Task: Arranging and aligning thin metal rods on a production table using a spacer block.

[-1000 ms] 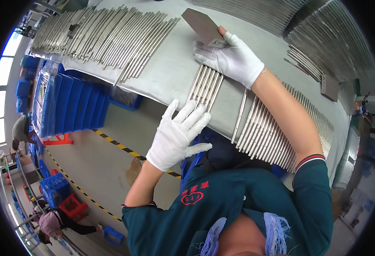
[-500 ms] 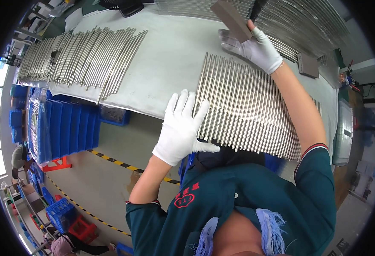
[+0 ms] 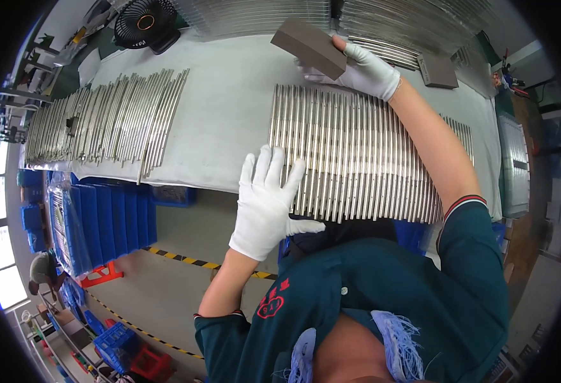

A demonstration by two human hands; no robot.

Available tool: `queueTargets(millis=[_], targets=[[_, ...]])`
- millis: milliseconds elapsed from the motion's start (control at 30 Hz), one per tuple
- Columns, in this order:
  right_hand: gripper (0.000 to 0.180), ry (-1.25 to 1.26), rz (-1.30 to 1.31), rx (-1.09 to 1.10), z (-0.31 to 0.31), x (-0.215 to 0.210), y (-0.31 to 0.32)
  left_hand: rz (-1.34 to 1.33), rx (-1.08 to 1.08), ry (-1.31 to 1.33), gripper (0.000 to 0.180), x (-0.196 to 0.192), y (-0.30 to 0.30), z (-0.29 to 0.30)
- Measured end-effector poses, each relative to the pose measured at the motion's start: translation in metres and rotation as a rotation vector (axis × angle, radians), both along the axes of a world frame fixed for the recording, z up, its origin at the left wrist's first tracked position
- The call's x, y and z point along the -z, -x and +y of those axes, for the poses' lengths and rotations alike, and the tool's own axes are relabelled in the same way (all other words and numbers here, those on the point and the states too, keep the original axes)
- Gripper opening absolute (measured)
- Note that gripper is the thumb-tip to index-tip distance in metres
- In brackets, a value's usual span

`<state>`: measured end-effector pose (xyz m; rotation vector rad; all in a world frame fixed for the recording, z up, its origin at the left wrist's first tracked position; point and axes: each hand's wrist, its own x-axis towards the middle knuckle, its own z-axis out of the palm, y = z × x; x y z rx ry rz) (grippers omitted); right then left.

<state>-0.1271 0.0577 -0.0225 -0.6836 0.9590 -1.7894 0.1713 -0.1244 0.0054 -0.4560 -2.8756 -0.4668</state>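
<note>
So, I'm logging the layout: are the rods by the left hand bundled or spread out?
Spread out: the rods lie side by side in a broad row, separate near ends showing.

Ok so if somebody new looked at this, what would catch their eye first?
Probably the wide row of shiny metal rods on the table in front of the person, with the open left hand in a white glove at its left edge. Just beyond the rods' far ends, the gloved right hand has a brown block in its grip. Farther left lies a second, more uneven batch of rods, with a black fan behind it.
</note>
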Motion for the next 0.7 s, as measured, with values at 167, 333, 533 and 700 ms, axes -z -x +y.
queueTargets(millis=[167,333,533,700], targets=[[0.064,0.038,-0.045,-0.048,0.032,0.0,-0.001,-0.09,0.249,-0.07,0.106,0.002,0.007,0.043],[0.071,-0.061,-0.008,0.076,0.031,0.008,-0.01,-0.061,0.235,-0.007,0.106,0.011,0.02,0.049],[0.064,-0.159,0.06,0.146,0.072,-0.005,0.004,-0.058,0.261,-0.044,0.102,0.009,0.018,0.059],[0.065,-0.136,0.075,0.062,0.095,-0.006,-0.005,-0.018,0.381,-0.079,0.095,0.012,0.026,0.102]])
